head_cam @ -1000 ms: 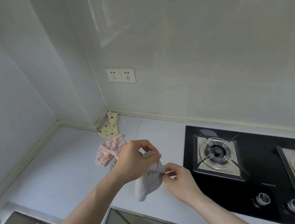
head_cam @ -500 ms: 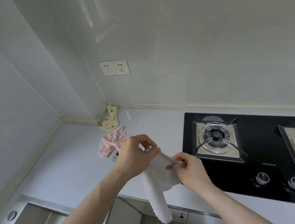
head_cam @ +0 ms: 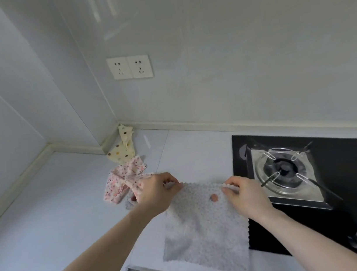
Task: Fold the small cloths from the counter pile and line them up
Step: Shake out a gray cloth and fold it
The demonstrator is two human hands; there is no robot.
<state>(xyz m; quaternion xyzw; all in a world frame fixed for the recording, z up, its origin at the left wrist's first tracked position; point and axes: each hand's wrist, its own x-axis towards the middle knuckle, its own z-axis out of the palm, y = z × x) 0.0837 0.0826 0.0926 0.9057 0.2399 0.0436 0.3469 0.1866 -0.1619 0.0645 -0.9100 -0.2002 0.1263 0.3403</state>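
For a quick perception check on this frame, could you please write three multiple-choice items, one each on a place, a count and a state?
1. Where does the yellow dotted cloth lie?
A. in the counter's back corner
B. on the burner
C. in the sink

2. How many wall sockets show?
A. one
B. two
C. four

3. How is the white cloth held?
A. bunched in one hand
B. lying folded, untouched
C. spread out, a top corner pinched in each hand

Answers:
1. A, it sits at the wall junction, behind the pink floral cloth.
2. B, two plates sit side by side.
3. C, the left hand and right hand pinch its top corners.
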